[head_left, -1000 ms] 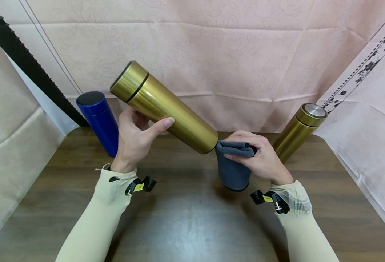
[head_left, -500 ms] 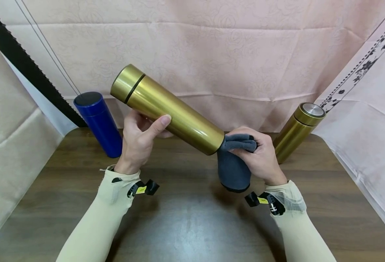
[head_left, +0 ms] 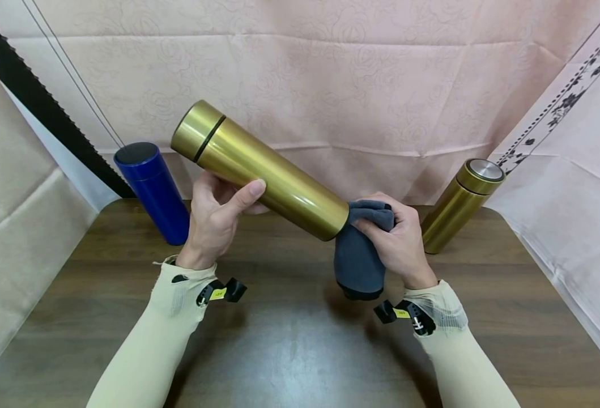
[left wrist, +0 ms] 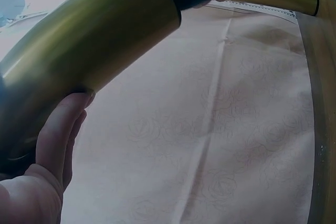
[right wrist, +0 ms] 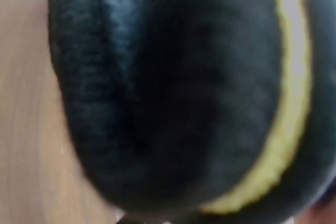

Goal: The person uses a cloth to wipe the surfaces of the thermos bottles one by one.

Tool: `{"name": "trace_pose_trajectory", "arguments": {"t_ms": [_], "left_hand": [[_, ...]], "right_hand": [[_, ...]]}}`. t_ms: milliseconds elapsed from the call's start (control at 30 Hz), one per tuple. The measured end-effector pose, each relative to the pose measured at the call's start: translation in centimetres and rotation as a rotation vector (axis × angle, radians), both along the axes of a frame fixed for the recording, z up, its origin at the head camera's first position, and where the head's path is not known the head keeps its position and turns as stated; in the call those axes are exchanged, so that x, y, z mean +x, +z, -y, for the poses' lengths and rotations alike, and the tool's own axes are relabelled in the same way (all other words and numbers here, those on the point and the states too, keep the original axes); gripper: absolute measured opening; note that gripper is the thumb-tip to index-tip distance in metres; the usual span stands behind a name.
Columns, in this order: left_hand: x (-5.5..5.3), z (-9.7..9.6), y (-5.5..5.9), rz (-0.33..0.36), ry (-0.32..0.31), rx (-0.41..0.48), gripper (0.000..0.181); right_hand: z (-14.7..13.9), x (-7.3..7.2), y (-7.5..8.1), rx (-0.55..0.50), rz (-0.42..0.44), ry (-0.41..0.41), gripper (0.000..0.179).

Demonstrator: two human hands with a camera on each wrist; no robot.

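My left hand point(head_left: 215, 218) grips a large gold thermos bottle point(head_left: 269, 170) around its middle, thumb on the near side. The bottle is tilted, its black-ringed cap end up to the left and its base down to the right. In the left wrist view, fingers point(left wrist: 65, 129) lie along the gold side. My right hand point(head_left: 394, 241) pinches a folded grey-blue cloth point(head_left: 359, 263) against the bottle's base, and the cloth's lower part hangs down. Close up in the right wrist view, the cloth point(right wrist: 157, 129) looks dark and blurred, with a yellow stripe.
A blue thermos bottle point(head_left: 154, 192) with a black top stands behind the left hand. On the right stands a smaller gold thermos bottle point(head_left: 460, 207) with a silver lid top. Both are on the brown wooden table point(head_left: 289, 345), with pale cloth drapes point(head_left: 330, 85) behind and beside it.
My right hand has moved slightly left, shifting the cloth at the bottle's base. The large gold bottle has rolled a little and its base moved slightly right, its cap end now facing away.
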State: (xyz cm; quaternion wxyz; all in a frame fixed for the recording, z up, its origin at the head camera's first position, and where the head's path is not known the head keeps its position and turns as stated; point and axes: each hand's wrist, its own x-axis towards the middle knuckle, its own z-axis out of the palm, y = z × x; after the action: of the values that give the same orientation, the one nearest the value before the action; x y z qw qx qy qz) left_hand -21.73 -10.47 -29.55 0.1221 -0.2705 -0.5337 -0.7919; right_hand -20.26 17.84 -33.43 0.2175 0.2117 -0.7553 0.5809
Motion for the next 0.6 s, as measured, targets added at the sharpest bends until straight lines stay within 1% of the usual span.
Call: {"name": "trace_pose_trajectory", "arguments": {"t_ms": [167, 367, 467, 600], "left_hand": [[-0.1, -0.2, -0.1, -0.010, 0.018, -0.043, 0.026], [-0.1, -0.5, -0.5, -0.018, 0.012, -0.066, 0.027], [-0.1, -0.6, -0.5, -0.022, 0.010, -0.066, 0.028], [-0.2, -0.6, -0.5, -0.029, 0.009, -0.055, 0.029]], "right_hand": [[0.3, -0.3, -0.6, 0.000, 0.086, -0.040, 0.016], [0.5, -0.3, -1.1, 0.042, 0.159, -0.069, 0.016], [0.7, -0.3, -1.2, 0.062, 0.168, -0.060, 0.015], [0.8, -0.4, -1.3, 0.094, 0.141, -0.024, 0.015]]}}
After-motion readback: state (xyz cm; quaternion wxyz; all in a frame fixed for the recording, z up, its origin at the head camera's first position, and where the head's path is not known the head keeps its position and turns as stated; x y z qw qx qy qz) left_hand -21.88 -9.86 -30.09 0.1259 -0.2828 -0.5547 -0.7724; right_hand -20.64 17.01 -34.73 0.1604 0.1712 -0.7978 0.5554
